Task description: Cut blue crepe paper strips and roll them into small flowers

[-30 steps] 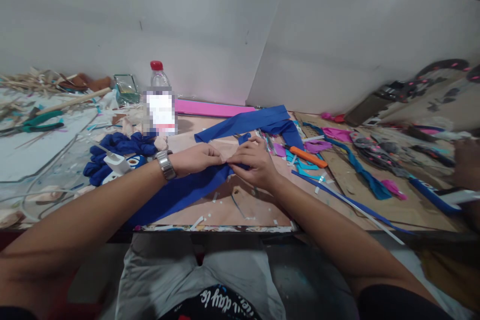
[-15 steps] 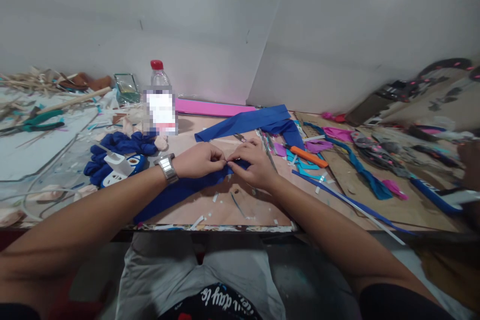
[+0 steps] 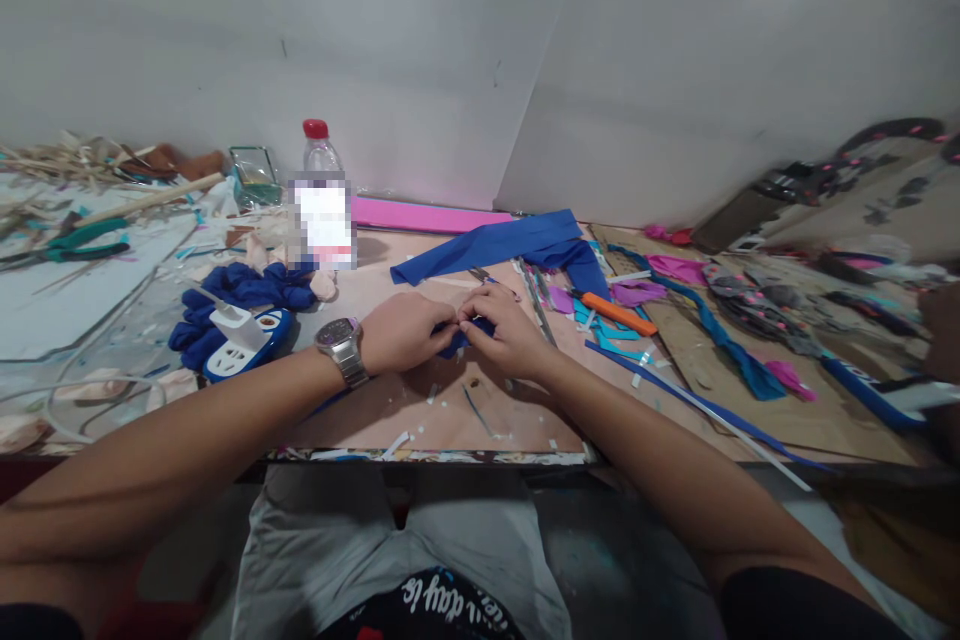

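Both hands meet over the middle of the work surface, fingertips close together. My left hand, with a metal watch at its wrist, pinches a strip of blue fabric. From the other side my right hand grips the same fabric, fingers curled over it. Most of the strip is hidden under the left hand and forearm. Just beyond the right hand, a small pair of scissors lies partly covered. Behind them rests another length of blue fabric, folded at its right end.
A bunched blue cloth and a power strip lie left. Behind stands a red-capped bottle. Pliers lie far left. To the right are an orange utility knife and a cardboard sheet. Another person's hand shows at the right edge.
My left hand has turned and moved slightly right and down, its watch face now showing. The blue strip that stretched out below my left forearm is now mostly out of sight.
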`<state>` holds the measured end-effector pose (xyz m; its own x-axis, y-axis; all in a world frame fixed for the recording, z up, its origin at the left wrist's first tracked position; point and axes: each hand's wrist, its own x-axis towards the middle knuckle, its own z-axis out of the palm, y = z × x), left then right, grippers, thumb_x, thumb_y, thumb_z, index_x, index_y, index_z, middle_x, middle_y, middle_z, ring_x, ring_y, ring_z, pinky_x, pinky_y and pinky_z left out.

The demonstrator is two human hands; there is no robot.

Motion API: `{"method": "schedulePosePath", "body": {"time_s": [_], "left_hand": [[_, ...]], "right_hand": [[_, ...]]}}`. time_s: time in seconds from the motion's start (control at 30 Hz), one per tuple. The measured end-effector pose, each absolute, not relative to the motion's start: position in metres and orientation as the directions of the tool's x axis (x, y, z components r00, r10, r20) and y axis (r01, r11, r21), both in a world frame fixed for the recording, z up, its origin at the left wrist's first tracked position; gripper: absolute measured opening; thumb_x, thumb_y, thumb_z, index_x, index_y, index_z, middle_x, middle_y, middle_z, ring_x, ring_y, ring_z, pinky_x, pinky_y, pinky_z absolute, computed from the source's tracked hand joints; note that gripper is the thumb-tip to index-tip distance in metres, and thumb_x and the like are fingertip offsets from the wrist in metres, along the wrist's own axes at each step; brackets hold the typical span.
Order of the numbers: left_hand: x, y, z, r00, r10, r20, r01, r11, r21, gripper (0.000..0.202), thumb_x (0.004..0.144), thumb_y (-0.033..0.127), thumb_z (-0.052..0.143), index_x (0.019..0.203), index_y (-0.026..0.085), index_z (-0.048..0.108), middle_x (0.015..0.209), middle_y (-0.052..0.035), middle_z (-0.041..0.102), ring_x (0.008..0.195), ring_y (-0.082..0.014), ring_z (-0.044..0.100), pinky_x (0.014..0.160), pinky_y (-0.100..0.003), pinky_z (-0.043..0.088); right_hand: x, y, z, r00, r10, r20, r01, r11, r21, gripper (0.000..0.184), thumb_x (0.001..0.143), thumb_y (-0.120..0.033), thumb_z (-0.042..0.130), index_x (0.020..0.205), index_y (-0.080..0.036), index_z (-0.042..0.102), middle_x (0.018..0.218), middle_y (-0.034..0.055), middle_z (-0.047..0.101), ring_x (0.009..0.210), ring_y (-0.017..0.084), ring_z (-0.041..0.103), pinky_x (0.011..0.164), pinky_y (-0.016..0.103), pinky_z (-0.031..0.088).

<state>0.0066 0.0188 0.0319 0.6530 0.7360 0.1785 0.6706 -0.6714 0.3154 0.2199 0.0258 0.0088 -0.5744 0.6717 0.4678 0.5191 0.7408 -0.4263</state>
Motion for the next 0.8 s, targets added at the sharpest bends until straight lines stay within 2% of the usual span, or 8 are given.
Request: {"method": "schedulePosePath", "body": {"time_s": [0.37,0.57,0.8], "left_hand": [[0.003,0.024,0.03,0.659,0.736,0.154,0.55,-0.611,0.569,0.029,0.099,0.033,0.05,0.092,0.016,0.073,0.086,-0.0063,0.075,0.075,-0.018,0.062,0.069,-0.029,0.038],[0.0,0.028,0.03,0.667,0.735,0.125,0.549,-0.597,0.585,0.031,0.098,0.036,0.05,0.087,0.016,0.071,0.077,-0.0041,0.07,0.069,-0.0158,0.057,0.067,-0.028,0.036],[-0.001,0.031,0.031,0.679,0.728,0.097,0.533,-0.58,0.616,0.032,0.097,0.039,0.05,0.08,0.016,0.066,0.073,-0.002,0.065,0.067,-0.0152,0.053,0.065,-0.028,0.034]], "right_hand": [[0.222,0.029,0.009,-0.583,0.649,0.488,0.511,0.761,-0.4,0.006,0.089,-0.019,0.061,0.083,-0.02,0.062,0.088,0.0064,0.068,0.093,0.025,0.058,0.091,0.045,0.044],[0.223,0.029,0.01,-0.58,0.637,0.508,0.497,0.771,-0.4,0.003,0.09,-0.023,0.066,0.088,-0.022,0.066,0.089,0.0058,0.07,0.094,0.025,0.059,0.095,0.046,0.044],[0.224,0.029,0.013,-0.589,0.639,0.494,0.5,0.769,-0.399,0.006,0.09,-0.023,0.063,0.084,-0.022,0.064,0.086,0.0051,0.07,0.092,0.024,0.06,0.094,0.045,0.044]]}}
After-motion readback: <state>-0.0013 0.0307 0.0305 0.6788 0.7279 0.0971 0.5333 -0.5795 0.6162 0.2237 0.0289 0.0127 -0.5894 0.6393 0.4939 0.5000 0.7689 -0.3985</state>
